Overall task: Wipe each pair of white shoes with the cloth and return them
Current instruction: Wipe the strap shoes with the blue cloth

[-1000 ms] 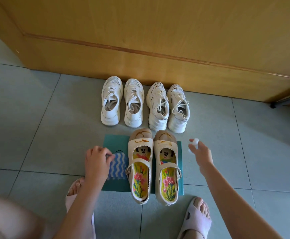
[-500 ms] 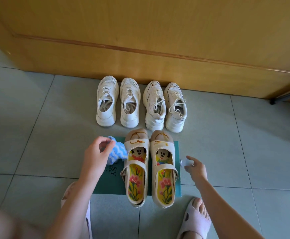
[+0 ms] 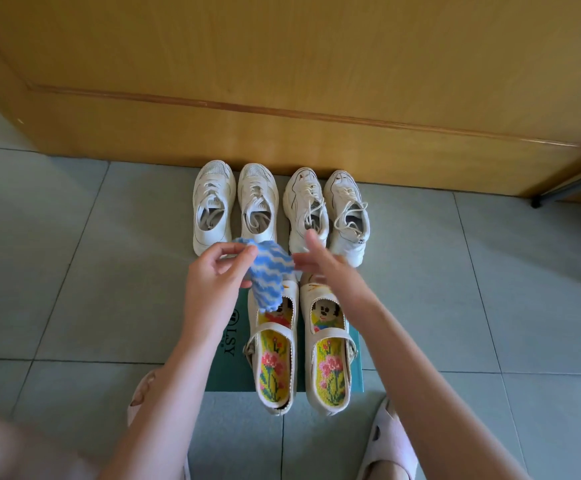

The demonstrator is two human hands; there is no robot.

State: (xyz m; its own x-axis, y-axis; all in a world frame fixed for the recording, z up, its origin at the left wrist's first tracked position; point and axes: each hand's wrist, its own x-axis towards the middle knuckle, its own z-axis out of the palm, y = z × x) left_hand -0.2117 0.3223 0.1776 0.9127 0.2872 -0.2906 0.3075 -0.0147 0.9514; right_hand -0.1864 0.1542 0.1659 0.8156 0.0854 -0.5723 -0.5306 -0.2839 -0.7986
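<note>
Cloth (image 3: 271,271) has risen off the box (image 3: 226,374); left grip (image 3: 213,285) pinches it, right grip (image 3: 323,265) arrives unclenched. Likely readying it; next, wipe 1 shoe (image 3: 275,375).

The cloth (image 3: 271,271) hangs from the left fingers (image 3: 220,250), with the right fingers (image 3: 312,240) just beside it on its right. Behind the fingers, four sneakers (image 3: 346,202) stand in a row on the floor (image 3: 74,271), toes toward the door (image 3: 282,81). Two are behind the left fingers and two behind the right fingers. Below and before the fingers, two strap shoes (image 3: 330,368) lie side by side on a box (image 3: 228,370). The cloth's lower end hangs over the left one's toe.
</note>
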